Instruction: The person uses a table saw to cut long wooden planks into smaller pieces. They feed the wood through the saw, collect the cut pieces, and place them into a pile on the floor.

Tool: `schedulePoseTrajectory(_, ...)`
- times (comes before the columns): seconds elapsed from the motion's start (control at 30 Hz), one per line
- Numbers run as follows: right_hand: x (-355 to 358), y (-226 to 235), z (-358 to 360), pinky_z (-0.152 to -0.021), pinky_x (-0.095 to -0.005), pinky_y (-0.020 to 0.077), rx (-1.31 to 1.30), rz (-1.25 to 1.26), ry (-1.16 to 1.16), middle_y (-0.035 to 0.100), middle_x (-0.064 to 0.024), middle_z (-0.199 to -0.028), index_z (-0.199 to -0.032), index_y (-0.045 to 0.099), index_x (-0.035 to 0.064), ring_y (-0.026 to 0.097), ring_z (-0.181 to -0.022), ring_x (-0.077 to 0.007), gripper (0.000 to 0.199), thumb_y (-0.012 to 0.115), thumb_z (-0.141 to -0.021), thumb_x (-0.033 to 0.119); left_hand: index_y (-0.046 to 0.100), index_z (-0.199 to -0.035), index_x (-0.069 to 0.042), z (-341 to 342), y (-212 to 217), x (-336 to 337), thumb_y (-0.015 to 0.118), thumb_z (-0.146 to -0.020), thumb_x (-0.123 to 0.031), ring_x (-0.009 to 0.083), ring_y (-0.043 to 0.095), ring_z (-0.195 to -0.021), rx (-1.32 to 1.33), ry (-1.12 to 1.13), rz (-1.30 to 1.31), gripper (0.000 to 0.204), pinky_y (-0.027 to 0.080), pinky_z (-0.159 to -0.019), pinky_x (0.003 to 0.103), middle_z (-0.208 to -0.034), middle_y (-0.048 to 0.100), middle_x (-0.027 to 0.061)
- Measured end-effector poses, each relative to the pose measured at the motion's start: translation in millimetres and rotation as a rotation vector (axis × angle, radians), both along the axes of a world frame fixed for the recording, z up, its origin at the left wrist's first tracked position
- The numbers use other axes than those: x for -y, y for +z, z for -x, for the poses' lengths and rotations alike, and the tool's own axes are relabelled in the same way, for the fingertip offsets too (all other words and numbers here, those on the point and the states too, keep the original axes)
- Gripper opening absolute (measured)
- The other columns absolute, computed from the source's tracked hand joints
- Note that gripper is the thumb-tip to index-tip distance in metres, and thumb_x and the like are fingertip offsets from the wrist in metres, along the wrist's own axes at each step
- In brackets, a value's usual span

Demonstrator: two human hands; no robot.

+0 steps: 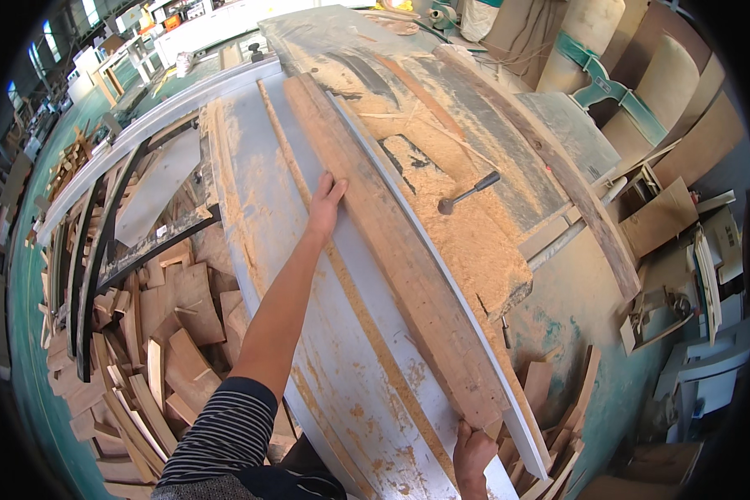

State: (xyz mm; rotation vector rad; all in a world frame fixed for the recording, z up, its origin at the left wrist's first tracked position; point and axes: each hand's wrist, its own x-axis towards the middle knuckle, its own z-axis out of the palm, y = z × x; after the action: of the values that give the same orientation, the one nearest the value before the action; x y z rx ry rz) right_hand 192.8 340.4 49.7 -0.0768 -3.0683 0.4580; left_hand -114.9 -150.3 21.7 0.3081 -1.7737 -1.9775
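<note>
A long rough wooden plank (pixel 392 242) lies lengthwise on the grey sliding table (pixel 267 217) of a table saw, against a white fence strip (pixel 442 258). My left hand (pixel 325 202) is stretched forward, its fingers pressed flat against the plank's left side about midway along. My right hand (pixel 472 454) grips the plank's near end at the bottom of the view. A thin wooden strip (pixel 342 283) runs along the table left of the plank.
Sawdust (pixel 467 233) is heaped on the saw top right of the plank, with a black-handled lever (pixel 468 193) sticking up. Wood offcuts (pixel 158 350) pile on the floor at left, more scraps (pixel 550 400) at right. Curved plywood panels (pixel 667 92) lean at far right.
</note>
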Motion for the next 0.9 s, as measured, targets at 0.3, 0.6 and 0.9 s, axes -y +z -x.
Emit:
schedulePoseTrajectory(0.3,16.4,6.7,12.7,-0.052,-0.0496,0.0501,-0.004,0.020,0.024,0.060,-0.0248,-0.058,-0.065,0.067,-0.0039,0.063,-0.052,-0.0425,0.046,0.068,-0.093,0.033,0.043,-0.148,0.006,17.2,-16.6,21.9,0.062,-0.099,-0.031,0.0271,0.027,-0.152,0.010,0.056,0.016,0.065,0.020,-0.122,0.033,-0.163,0.031,0.0176)
schedulePoseTrajectory(0.6,37.0,11.8,26.9,-0.053,-0.0499,0.0507,-0.033,0.027,0.030,0.062,-0.0240,-0.061,-0.067,0.068,-0.0046,0.064,-0.054,-0.0424,0.042,0.069,-0.091,0.030,0.041,-0.150,0.006,33.8,-18.4,38.9,0.063,-0.099,-0.031,0.0278,0.019,-0.155,0.009,0.029,-0.010,0.067,0.015,-0.124,0.034,-0.165,0.026,0.0199)
schedulePoseTrajectory(0.9,59.0,15.7,42.2,-0.053,-0.0494,0.0508,-0.009,0.026,0.025,0.062,-0.0235,-0.061,-0.068,0.069,-0.0031,0.064,-0.056,-0.0435,0.040,0.069,-0.092,0.030,0.047,-0.146,0.005,49.7,-21.2,61.6,0.064,-0.099,-0.030,0.0273,0.021,-0.154,-0.024,0.001,-0.058,0.061,0.018,-0.123,0.034,-0.164,0.028,0.0198)
